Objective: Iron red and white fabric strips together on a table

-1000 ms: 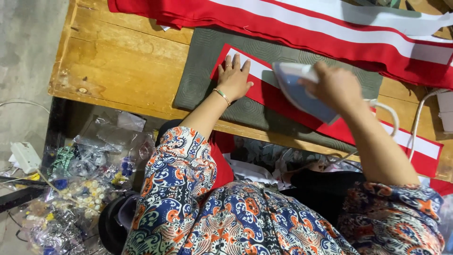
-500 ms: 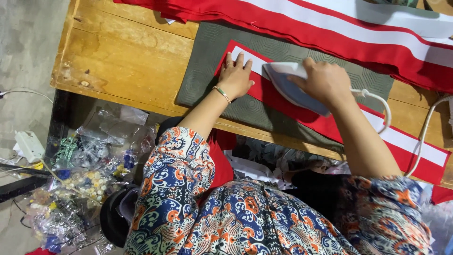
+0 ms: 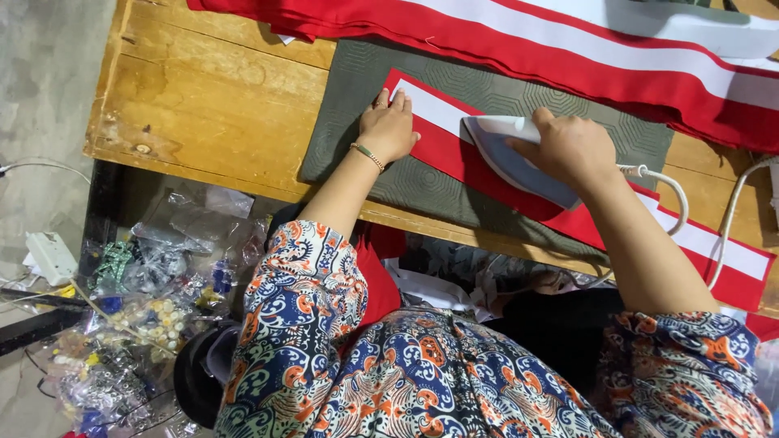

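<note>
Head view. Hidden or cut off: the iron's [image 3: 519,158] handle is covered by the right hand [image 3: 572,146]; only its white nose and sole edge show. The red-and-white strip [image 3: 454,142] runs under the iron and the right forearm, coming out again at the right, where the tabletop edge cuts it off. The large red-and-white cloth [image 3: 617,57] along the far side passes out of frame at the top and right. The person's lap hides the space under the near edge.

Hands: left hand [image 3: 389,130], fingers spread flat, presses the strip's left end onto the grey mat [image 3: 357,105]; a bracelet [image 3: 367,156] sits at the wrist. Right hand's grip is wrapped tight around the iron's handle, the iron resting on the strip just right of the left hand.

White cord [image 3: 673,195] loops from the iron's rear across the wooden tabletop [image 3: 195,89].

Containers: clear plastic bags [image 3: 154,276] on the floor at the near left hold small beads and buttons, too small to sort. A white power strip [image 3: 50,255] lies beside them.
</note>
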